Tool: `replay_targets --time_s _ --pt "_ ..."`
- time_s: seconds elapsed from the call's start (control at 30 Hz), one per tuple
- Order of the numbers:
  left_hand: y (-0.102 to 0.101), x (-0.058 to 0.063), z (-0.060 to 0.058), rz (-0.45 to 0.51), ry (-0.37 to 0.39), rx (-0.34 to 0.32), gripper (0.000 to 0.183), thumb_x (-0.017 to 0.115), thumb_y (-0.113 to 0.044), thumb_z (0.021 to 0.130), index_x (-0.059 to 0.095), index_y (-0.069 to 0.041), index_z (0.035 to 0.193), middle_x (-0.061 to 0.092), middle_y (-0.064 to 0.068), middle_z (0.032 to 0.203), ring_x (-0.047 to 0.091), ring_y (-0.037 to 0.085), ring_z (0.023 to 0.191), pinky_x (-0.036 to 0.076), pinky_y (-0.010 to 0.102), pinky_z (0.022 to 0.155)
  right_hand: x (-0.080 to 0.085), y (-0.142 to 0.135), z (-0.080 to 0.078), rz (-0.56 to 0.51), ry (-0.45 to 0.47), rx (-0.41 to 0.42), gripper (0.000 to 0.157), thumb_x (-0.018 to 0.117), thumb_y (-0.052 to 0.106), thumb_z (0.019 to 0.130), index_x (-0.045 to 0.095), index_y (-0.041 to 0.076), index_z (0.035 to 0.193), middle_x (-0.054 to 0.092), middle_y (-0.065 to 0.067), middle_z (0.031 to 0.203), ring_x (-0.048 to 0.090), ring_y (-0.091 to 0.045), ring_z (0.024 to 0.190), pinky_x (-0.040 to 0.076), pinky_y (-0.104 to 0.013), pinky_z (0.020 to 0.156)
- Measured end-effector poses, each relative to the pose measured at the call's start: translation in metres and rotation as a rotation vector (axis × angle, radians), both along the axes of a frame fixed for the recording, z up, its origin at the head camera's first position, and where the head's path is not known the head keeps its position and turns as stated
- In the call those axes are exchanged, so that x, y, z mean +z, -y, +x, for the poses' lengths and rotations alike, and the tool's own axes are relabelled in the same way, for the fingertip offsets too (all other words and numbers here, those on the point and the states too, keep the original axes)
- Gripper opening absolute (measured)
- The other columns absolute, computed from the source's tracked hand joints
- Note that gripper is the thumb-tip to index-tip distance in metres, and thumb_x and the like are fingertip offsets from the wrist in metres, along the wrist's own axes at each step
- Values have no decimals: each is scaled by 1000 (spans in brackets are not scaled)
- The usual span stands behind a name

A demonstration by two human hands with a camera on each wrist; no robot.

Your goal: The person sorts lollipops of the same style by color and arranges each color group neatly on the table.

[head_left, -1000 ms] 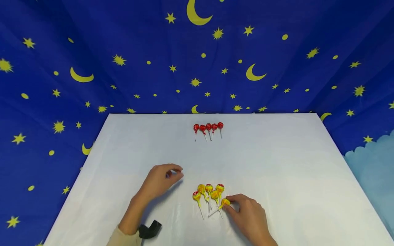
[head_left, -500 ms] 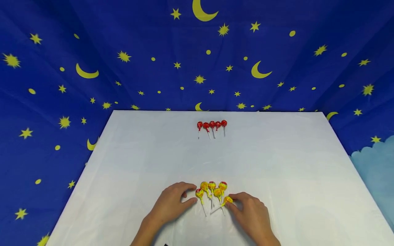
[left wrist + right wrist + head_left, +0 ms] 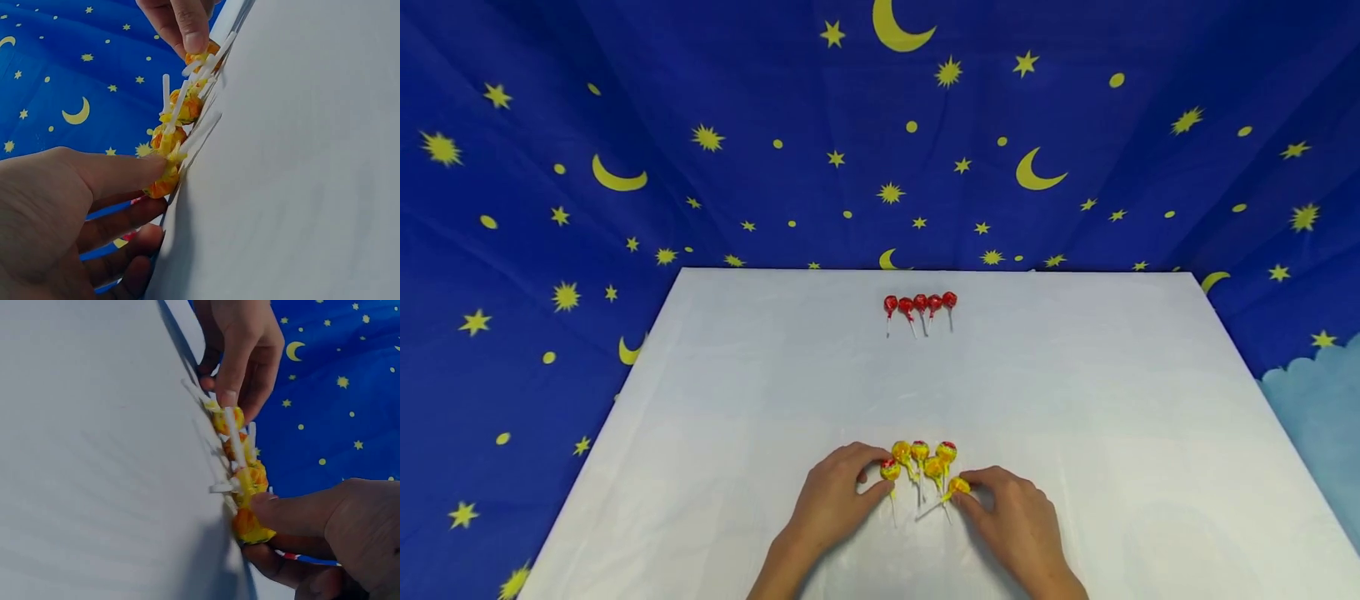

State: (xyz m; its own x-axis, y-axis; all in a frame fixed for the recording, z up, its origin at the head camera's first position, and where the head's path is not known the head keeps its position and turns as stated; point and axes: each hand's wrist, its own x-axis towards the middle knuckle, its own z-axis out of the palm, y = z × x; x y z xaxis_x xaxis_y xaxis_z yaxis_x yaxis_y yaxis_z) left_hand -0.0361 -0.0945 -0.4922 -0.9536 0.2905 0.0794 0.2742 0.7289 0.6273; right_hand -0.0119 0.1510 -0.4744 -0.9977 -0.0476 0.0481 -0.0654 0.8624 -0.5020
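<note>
Several yellow-wrapped lollipops (image 3: pixel 921 451) lie bunched near the front of the white table, their white sticks toward me. At the bunch's left end, my left hand (image 3: pixel 838 498) pinches the leftmost yellow lollipop (image 3: pixel 164 186) by its head, thumb on top and forefinger below. My right hand (image 3: pixel 1017 515) holds the rightmost yellow lollipop (image 3: pixel 253 528) between thumb and forefinger; its stick slants left across another stick. Fingertips partly cover both heads. The remaining yellow lollipops sit between the two hands, close together.
Farther back on the white table (image 3: pixel 760 367), several red lollipops (image 3: pixel 921 303) lie in a row, sticks toward me. Behind the table hangs a blue cloth (image 3: pixel 820 100) with yellow moons and stars.
My left hand has come right and toward me, from beside the bunch onto the leftmost yellow lollipop. My right hand keeps its hold on the rightmost one. The head view has shifted slightly.
</note>
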Motion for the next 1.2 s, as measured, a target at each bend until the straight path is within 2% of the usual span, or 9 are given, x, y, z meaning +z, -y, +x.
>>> replay_targets --time_s 0.2,0.4,0.5,0.63,0.7,0.83,1.03,1.2 --pt "-1 0 -1 34 4 29 21 76 -34 83 71 -29 103 60 -17 88 50 4 69 41 26 62 5 -1 -4 0 62 36 21 84 31 72 76 26 91 69 11 94 67 -20 89 50 -43 69" --pt "1 0 -2 59 25 26 22 76 -34 83 72 -29 104 59 -16 82 50 4 67 41 27 63 6 -7 -8 -74 100 49 22 84 24 72 74 32 90 67 16 96 65 -17 94 49 -41 75" --pt "1 -1 -4 77 36 23 22 77 -34 82 72 -30 103 57 -18 77 51 3 66 41 28 64 10 -13 -11 -130 154 51 24 84 22 73 73 34 91 65 17 87 60 -13 71 45 -34 64" --pt "2 -2 -4 107 67 25 23 79 -35 80 73 -32 102 54 -20 72 50 3 64 40 29 65 17 -21 -19 -197 217 61 25 82 21 76 72 35 94 55 12 69 37 -11 50 32 -28 51" --pt "2 -2 -4 114 74 25 23 79 -35 79 73 -32 102 54 -20 72 50 3 64 40 29 65 19 -25 -25 -215 212 76 25 81 21 78 72 34 97 51 8 63 35 -10 48 31 -27 49" --pt "2 -4 -4 118 81 20 23 79 -36 80 72 -33 102 54 -21 72 49 2 64 40 30 66 20 -28 -39 -236 162 110 25 79 20 80 72 29 103 49 4 61 33 -11 47 32 -27 48" --pt "3 -2 -6 123 80 34 23 79 -35 79 73 -33 101 54 -21 71 49 2 63 40 29 65 19 -27 -61 -249 45 158 26 78 18 81 72 27 105 53 6 67 33 -11 48 32 -27 47" --pt "3 -1 -5 121 84 34 23 79 -36 79 73 -32 100 54 -21 71 49 1 63 40 29 65 15 -24 -75 -245 -26 159 26 79 15 80 73 23 104 63 8 83 37 -12 51 33 -28 49"
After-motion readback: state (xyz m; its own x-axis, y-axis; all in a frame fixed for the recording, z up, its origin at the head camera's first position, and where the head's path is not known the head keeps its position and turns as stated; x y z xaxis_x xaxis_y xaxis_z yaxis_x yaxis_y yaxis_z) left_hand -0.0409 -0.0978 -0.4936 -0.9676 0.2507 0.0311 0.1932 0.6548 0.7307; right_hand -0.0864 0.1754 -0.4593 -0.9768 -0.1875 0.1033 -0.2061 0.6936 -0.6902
